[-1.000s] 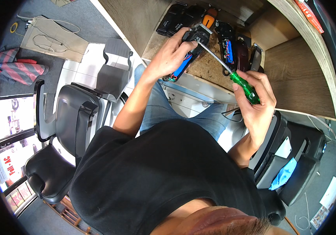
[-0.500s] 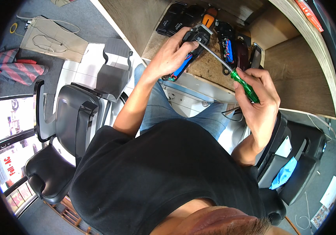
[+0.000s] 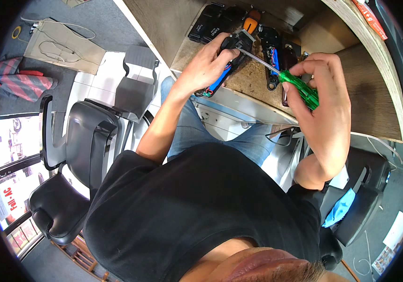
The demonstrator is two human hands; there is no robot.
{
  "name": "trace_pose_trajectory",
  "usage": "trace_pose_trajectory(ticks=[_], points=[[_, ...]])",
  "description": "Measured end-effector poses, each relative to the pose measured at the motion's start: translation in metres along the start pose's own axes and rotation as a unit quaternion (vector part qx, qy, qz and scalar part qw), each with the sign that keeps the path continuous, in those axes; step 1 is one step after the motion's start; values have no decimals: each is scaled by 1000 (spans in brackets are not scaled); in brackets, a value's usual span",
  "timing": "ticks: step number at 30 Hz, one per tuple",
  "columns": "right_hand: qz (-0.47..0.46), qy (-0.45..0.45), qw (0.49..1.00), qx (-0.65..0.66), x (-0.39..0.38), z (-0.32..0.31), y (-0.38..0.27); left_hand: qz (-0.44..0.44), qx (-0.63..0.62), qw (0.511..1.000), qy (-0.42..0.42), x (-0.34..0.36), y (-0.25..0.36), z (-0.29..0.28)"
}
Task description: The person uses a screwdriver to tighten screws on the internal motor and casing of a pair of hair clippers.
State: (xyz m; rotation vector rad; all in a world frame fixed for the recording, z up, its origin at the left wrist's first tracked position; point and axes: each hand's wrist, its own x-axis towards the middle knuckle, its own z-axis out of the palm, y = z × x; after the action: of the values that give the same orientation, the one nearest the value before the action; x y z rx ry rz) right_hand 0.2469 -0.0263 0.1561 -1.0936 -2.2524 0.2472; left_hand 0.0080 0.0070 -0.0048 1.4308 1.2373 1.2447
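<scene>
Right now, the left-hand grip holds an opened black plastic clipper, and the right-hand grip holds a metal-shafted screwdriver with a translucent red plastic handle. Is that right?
Not quite: the head view shows the metal-shafted screwdriver in the right-hand grip has a translucent green plastic handle, not red. The left-hand grip does hold the opened black plastic clipper.

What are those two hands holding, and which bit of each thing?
The right hand holds a screwdriver by its green handle. The left hand holds an opened hair clipper near its blade end.
</scene>
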Motion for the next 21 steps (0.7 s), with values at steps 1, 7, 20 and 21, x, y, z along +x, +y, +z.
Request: trace_pose_trajectory(ticks=[1,7,20,21], points=[[5,0,1000,5,0,-3,-1,5,-9,1000,-3,2,1,2],[-27,-6,999,34,-4,-6,7,-5,8,1000,4,-3,6,0],[-81,130,988,27,-19,27,4,-15,14,1000,6,0,-3,-3],[-69,109,992,8,-21,26,9,-25,15,1000,4,1,-2,-2]])
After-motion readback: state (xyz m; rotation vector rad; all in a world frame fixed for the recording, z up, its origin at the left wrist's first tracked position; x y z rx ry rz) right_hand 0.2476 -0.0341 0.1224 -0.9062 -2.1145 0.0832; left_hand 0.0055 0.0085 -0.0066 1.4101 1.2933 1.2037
